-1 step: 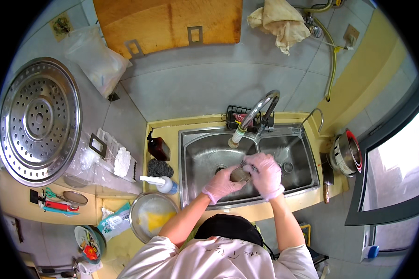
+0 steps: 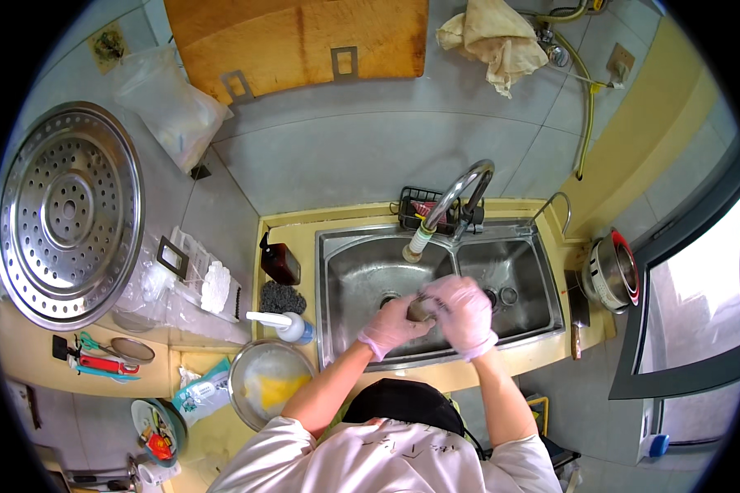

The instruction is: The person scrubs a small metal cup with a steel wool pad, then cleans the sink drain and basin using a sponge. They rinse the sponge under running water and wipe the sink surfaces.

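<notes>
Both my hands wear pale pink translucent gloves and meet above the near part of the steel double sink (image 2: 324, 271), close to its divider. My left hand (image 2: 392, 326) is closed round a small greyish-brown rounded object (image 2: 420, 311), whose kind I cannot make out. Pressed against the object's far right side is my right hand (image 2: 464, 314), with fingers bent and somewhat smeared by motion. Whatever those fingers hold is hidden. Above the left basin hangs the spout of the chrome faucet (image 2: 469, 174).
Left of the sink stand a dark pump bottle (image 2: 280, 261), a grey scouring pad (image 2: 283, 297), a white spray bottle (image 2: 288, 326) and a metal bowl (image 2: 251, 376) with something yellow inside. A cleaver (image 2: 578, 308) lies along the right edge, near stacked pots (image 2: 607, 271).
My right hand has shifted slightly left and turned over the small object, covering more of it. My left hand has barely moved.
</notes>
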### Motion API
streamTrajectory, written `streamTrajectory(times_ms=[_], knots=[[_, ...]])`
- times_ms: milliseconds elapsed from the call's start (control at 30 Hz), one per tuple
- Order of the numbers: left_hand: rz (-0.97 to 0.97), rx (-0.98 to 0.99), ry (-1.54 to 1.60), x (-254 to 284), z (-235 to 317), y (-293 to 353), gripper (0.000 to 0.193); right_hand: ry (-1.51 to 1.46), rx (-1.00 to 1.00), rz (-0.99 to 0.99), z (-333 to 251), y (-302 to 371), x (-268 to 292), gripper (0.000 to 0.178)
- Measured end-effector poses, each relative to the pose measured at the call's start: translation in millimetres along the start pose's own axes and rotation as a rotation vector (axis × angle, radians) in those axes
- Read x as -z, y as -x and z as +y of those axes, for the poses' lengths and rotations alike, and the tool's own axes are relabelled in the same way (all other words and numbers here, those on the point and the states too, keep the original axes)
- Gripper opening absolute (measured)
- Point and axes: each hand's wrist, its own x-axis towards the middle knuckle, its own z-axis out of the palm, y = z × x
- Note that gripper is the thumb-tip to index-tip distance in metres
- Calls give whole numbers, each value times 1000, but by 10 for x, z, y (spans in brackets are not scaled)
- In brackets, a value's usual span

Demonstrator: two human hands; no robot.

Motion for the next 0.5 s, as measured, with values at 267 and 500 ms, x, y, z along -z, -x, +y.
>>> streamTrajectory(times_ms=[267, 500], knots=[[-62, -3, 625, -35, -102, -19, 65, -240, -255, 188, 112, 24, -32, 19], [-184, 193, 1427, -48, 72, -48, 60, -292, -281, 310, -143, 150, -209, 33]])
